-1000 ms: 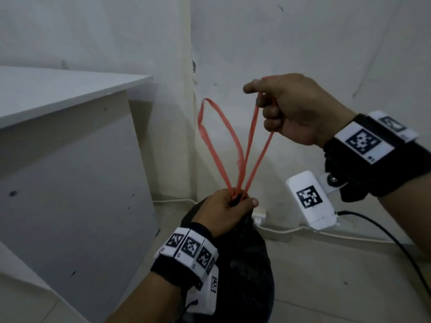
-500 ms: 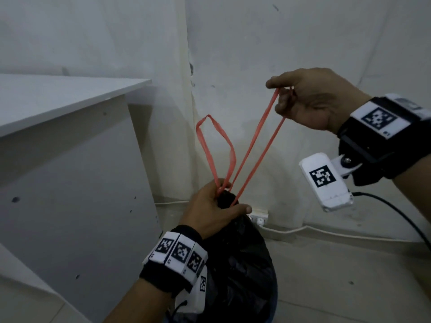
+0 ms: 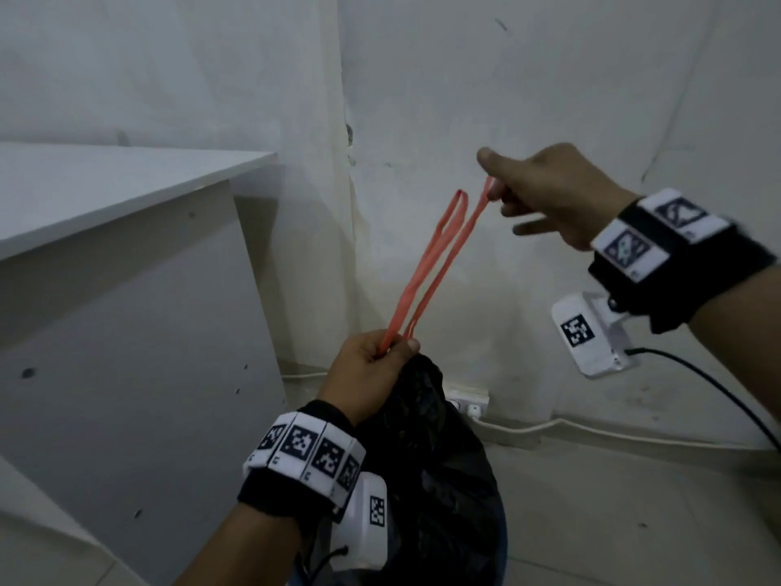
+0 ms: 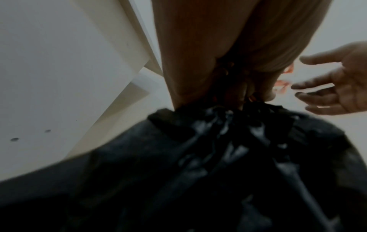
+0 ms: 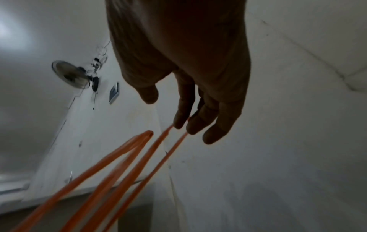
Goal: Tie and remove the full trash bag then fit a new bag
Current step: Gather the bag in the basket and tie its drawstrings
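From the head view, the left hand [image 3: 372, 365] is clenched around the gathered neck of the black trash bag [image 3: 439, 480], with the orange drawstring [image 3: 427, 268] coming up out of the fist. The bag hangs down into the bin [image 3: 503, 556], of which only a bluish rim shows at the bottom edge. The drawstring rises in two loops toward the right hand [image 3: 549, 196]: one loop ends free in the air just left of that hand, the other runs into its fingers. The right hand is raised near the wall corner, well above the left, with thumb and forefinger out and one finger stretched loosely below.

The right wrist view shows what the head view blurs: the strands of the held loop pass between the fingertips [image 5: 179, 119], which are only slightly bent, a light pinch rather than a fist, and the free loop's tip sits just beside them, touching nothing.

The left wrist view shows the bag's puckered plastic bunched under the left palm, and the right hand's spread fingers off to the side.

A white table [image 3: 126, 184] stands to the left of the bag; a white power strip [image 3: 469, 399] and cable lie on the floor along the wall.
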